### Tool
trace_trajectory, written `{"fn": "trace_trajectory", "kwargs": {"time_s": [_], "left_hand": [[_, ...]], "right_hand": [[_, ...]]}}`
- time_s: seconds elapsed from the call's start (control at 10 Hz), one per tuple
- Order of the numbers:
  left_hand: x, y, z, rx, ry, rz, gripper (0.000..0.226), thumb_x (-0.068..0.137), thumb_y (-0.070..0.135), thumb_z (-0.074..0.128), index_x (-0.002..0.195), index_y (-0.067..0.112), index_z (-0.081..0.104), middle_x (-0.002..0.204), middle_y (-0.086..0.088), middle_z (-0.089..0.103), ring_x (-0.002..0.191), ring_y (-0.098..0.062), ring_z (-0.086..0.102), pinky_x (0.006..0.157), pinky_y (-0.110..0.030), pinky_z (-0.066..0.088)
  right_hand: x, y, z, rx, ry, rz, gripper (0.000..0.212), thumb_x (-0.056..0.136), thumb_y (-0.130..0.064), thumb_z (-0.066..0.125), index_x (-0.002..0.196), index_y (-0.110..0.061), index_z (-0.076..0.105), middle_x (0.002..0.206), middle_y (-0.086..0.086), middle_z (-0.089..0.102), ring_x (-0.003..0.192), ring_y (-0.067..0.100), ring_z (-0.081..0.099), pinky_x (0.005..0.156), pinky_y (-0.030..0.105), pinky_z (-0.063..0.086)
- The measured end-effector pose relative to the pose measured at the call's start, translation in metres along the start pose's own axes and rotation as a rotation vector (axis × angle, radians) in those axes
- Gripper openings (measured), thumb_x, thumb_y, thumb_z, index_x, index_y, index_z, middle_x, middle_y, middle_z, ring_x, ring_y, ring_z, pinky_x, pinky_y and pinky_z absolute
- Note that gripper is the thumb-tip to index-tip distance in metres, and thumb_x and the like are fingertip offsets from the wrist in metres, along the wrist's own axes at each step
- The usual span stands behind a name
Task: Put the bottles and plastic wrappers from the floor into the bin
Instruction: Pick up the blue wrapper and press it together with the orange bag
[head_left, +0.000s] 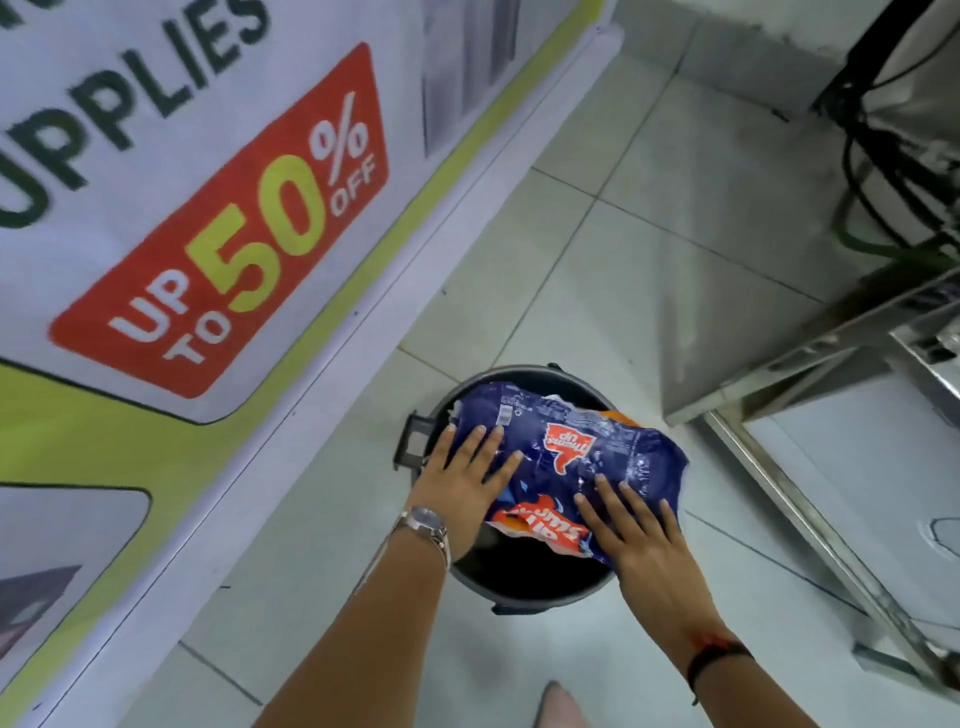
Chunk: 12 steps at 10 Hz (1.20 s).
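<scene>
A round dark grey bin (524, 584) with side handles stands on the tiled floor. A large crumpled blue plastic wrapper (592, 452) with red and orange logos lies across its mouth and covers most of the opening. My left hand (465, 480) lies flat on the wrapper's left end, fingers spread. My right hand (636, 535) presses flat on the wrapper's near right part, fingers apart too. Both palms face down on the plastic. An orange scrap (618, 415) peeks out behind the wrapper. No bottles are in view.
A big sale banner (197, 234) stands along the left with a white base rail. A steel table frame (810, 499) with cables above it stands at the right. Pale floor tiles (649, 260) stretch behind the bin. A shoe tip (558, 706) shows at the bottom.
</scene>
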<state>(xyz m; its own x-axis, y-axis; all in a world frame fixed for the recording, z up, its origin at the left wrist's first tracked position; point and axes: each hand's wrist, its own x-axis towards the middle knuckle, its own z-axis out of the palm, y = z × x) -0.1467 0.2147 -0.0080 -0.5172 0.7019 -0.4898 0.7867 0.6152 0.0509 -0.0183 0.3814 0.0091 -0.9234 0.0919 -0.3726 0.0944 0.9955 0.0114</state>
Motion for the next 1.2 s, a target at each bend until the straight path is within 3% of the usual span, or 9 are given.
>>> {"fn": "trace_trajectory", "kwargs": {"time_s": [0.1,0.2,0.4,0.6,0.8,0.9,1.0,1.1,1.2], "left_hand": [[0.02,-0.003,0.027,0.066,-0.111,-0.014,0.075,0.089,0.035,0.04,0.141,0.022,-0.011,0.154,-0.012,-0.015,0.141,-0.028,-0.014,0.112,-0.045,-0.016],[0.032,-0.002,0.046,0.092,-0.187,-0.032,0.077,0.088,0.037,0.042,0.141,0.022,-0.011,0.154,-0.012,-0.013,0.142,-0.028,-0.013,0.112,-0.044,-0.016],[0.071,0.0,0.095,-0.009,-0.356,-0.086,0.087,0.083,0.056,0.044,0.141,0.023,-0.011,0.153,-0.011,-0.02,0.141,-0.028,-0.014,0.114,-0.048,-0.009],[0.107,-0.002,0.129,-0.044,-0.535,-0.114,0.106,0.067,0.08,0.038,0.139,0.026,-0.018,0.151,-0.007,-0.029,0.139,-0.025,-0.022,0.114,-0.046,-0.011],[0.122,-0.002,0.133,-0.101,-0.576,-0.16,0.083,0.079,0.073,0.013,0.142,0.022,-0.008,0.154,-0.005,-0.018,0.141,-0.022,-0.015,0.113,-0.048,-0.013],[0.114,0.001,0.111,-0.118,-0.486,-0.182,0.08,0.08,0.071,0.008,0.142,0.023,-0.009,0.155,-0.004,-0.015,0.141,-0.021,-0.017,0.109,-0.054,-0.02],[0.104,0.002,0.087,-0.135,-0.356,-0.192,0.076,0.084,0.067,0.008,0.141,0.02,-0.011,0.155,-0.005,-0.014,0.141,-0.021,-0.018,0.108,-0.054,-0.021],[0.083,-0.005,0.034,-0.154,-0.043,-0.223,0.073,0.086,0.062,0.011,0.141,0.02,-0.012,0.155,-0.007,-0.014,0.141,-0.022,-0.016,0.11,-0.05,-0.019],[0.064,-0.008,-0.013,-0.166,0.217,-0.235,0.072,0.087,0.06,0.015,0.141,0.021,-0.014,0.155,-0.008,-0.015,0.141,-0.022,-0.016,0.107,-0.046,-0.022]], "right_hand": [[0.026,0.004,0.036,0.062,-0.189,-0.057,0.066,0.092,-0.021,0.048,0.145,-0.026,0.01,0.157,0.008,0.011,0.144,0.031,0.012,0.116,0.051,0.01],[0.046,0.001,0.059,0.056,-0.285,-0.057,0.056,0.098,-0.022,0.033,0.145,-0.027,0.003,0.158,0.003,0.004,0.145,0.03,-0.001,0.116,0.053,-0.001],[0.088,-0.006,0.111,0.085,-0.469,0.011,0.052,0.098,-0.015,0.027,0.145,-0.026,0.008,0.159,0.0,0.003,0.145,0.028,0.001,0.112,0.063,0.003],[0.13,-0.008,0.146,0.193,-0.696,0.064,0.071,0.095,-0.039,0.038,0.144,-0.025,-0.011,0.158,-0.002,-0.006,0.145,0.024,-0.001,0.113,0.063,0.008],[0.145,-0.007,0.153,0.121,-0.801,0.032,0.095,0.086,-0.042,0.057,0.144,-0.021,-0.015,0.158,0.0,-0.011,0.145,0.025,-0.004,0.115,0.06,0.001],[0.137,-0.003,0.13,0.041,-0.771,-0.011,0.106,0.078,-0.033,0.069,0.144,-0.022,-0.012,0.158,0.001,-0.007,0.145,0.024,-0.003,0.115,0.057,-0.001],[0.126,-0.003,0.107,0.02,-0.613,-0.014,0.089,0.087,-0.03,0.058,0.145,-0.02,-0.009,0.158,0.002,-0.004,0.145,0.024,-0.001,0.115,0.054,0.0],[0.112,-0.002,0.062,0.071,-0.22,0.086,0.062,0.098,-0.029,0.032,0.145,-0.019,-0.008,0.159,0.002,-0.001,0.145,0.022,-0.002,0.116,0.052,-0.003],[0.099,-0.002,0.018,0.115,0.022,0.162,0.058,0.099,-0.036,0.023,0.145,-0.018,-0.008,0.159,0.002,-0.001,0.145,0.021,-0.003,0.116,0.052,-0.004]]}}
